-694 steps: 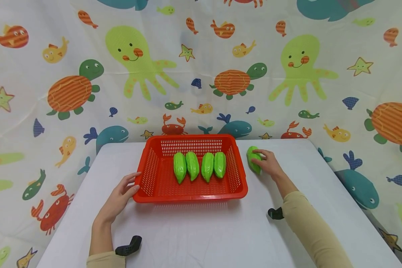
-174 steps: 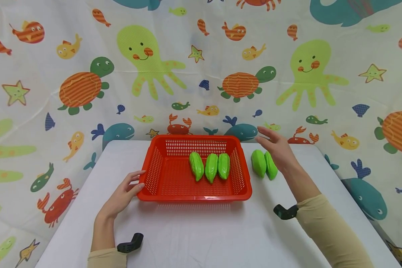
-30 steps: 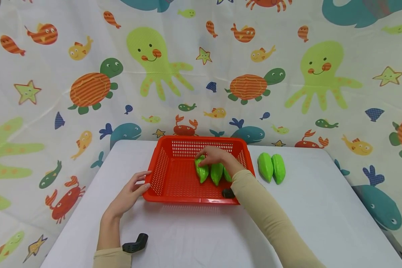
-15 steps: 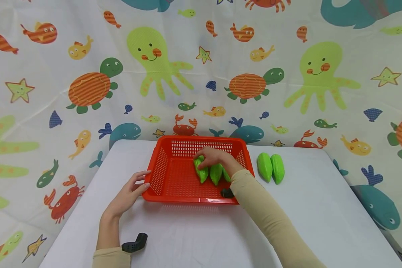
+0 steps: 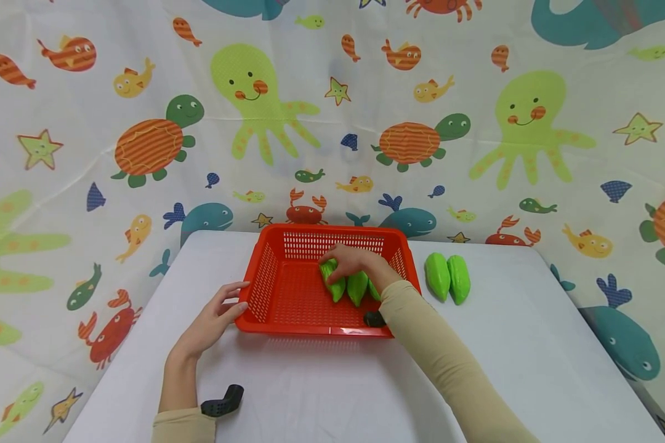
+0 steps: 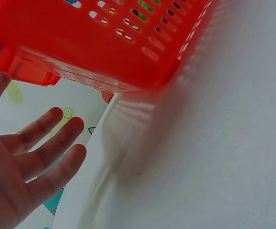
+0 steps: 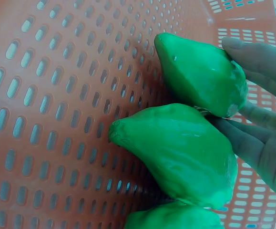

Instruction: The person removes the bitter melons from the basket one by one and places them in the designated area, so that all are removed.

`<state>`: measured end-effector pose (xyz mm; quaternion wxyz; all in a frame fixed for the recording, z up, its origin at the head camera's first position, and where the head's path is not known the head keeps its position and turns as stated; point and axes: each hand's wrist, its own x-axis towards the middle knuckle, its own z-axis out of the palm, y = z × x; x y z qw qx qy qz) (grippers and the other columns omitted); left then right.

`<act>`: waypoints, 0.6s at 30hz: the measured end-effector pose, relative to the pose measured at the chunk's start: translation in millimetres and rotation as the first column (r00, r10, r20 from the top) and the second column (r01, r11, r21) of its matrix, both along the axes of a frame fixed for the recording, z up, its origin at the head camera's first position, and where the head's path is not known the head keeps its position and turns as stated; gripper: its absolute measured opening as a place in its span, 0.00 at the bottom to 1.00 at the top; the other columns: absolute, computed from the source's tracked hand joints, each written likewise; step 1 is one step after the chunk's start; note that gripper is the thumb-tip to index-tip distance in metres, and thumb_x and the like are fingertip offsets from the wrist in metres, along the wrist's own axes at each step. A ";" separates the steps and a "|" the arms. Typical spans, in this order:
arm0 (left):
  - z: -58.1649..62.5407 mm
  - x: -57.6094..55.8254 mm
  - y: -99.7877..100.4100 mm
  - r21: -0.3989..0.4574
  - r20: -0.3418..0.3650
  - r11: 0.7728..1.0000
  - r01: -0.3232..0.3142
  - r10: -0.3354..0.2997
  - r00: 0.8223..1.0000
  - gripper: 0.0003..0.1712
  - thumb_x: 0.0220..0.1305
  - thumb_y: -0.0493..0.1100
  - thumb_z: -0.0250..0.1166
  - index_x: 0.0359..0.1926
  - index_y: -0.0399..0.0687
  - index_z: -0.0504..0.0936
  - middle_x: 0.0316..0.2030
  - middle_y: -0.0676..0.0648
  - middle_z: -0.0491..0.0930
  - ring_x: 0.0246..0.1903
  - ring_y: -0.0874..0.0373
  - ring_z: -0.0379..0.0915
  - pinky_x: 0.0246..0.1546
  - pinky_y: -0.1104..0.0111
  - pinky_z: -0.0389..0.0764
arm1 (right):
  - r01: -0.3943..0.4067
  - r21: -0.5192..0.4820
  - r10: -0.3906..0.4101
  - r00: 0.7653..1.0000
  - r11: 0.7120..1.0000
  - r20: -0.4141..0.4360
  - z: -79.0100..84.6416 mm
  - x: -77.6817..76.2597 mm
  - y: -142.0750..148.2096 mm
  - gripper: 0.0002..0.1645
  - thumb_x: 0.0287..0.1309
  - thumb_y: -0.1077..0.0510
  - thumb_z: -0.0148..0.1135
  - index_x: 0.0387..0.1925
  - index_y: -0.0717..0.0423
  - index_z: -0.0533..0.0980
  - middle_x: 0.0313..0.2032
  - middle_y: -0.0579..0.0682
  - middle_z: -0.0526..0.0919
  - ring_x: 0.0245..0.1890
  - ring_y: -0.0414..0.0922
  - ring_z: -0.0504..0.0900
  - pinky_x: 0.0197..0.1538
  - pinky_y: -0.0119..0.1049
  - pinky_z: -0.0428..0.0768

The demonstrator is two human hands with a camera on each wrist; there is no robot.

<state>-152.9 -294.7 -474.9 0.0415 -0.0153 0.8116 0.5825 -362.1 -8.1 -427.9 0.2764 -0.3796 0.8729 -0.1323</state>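
In the head view, my right hand (image 5: pixel 346 258) reaches into a red plastic basket (image 5: pixel 305 331) and grips the leftmost of three green ridged fruits (image 5: pixel 334 290). In the right wrist view, fingers lie on both sides of that fruit (image 7: pixel 199 71), near its blunt end. A second green fruit (image 7: pixel 180 152) lies alongside, close to the fingers; the third (image 7: pixel 176 218) is partly cut off by the frame edge. My left hand (image 5: pixel 213 320) touches the basket's left rim with its fingers spread, as the left wrist view also shows.
Two more green fruits (image 5: pixel 438 275) (image 5: pixel 459 279) lie side by side on the white table (image 5: pixel 310 394), right of the basket. A cloth printed with sea animals (image 5: pixel 332 141) hangs behind. Each wrist carries a black camera (image 5: pixel 223 401).
Since the oldest frame, one fruit has gone from the basket to the table beside the other. The right hand has moved from the table into the basket. Over the last second, almost nothing moves.
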 end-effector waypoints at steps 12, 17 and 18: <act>0.8 -0.8 -1.9 -0.002 -0.003 1.000 0.004 -0.004 1.000 0.33 0.69 0.54 0.60 0.71 0.60 0.60 0.68 0.41 0.59 0.62 0.39 0.64 0.53 0.50 0.78 | 0.022 -0.027 -0.022 1.000 0.999 0.000 2.5 1.8 -0.3 0.37 0.58 0.51 0.69 0.67 0.52 0.69 0.65 0.53 0.69 0.63 0.50 0.66 0.69 0.48 0.63; 1.4 -2.3 -3.6 -0.001 -0.002 1.000 0.008 -0.008 1.000 0.33 0.69 0.54 0.60 0.71 0.60 0.60 0.68 0.41 0.59 0.63 0.39 0.64 0.53 0.51 0.78 | 0.012 -0.046 -0.012 1.000 0.999 -0.002 1.6 -0.7 -2.0 0.35 0.58 0.53 0.69 0.66 0.53 0.70 0.64 0.53 0.71 0.62 0.49 0.68 0.68 0.47 0.64; 1.6 -2.7 -3.9 -0.002 -0.001 1.000 0.008 -0.008 1.000 0.33 0.69 0.54 0.60 0.71 0.59 0.60 0.68 0.41 0.59 0.63 0.39 0.64 0.53 0.51 0.78 | 0.011 -0.051 -0.011 1.000 0.999 -0.004 1.5 -1.3 -2.4 0.34 0.59 0.53 0.68 0.66 0.53 0.71 0.64 0.52 0.71 0.62 0.49 0.68 0.68 0.47 0.64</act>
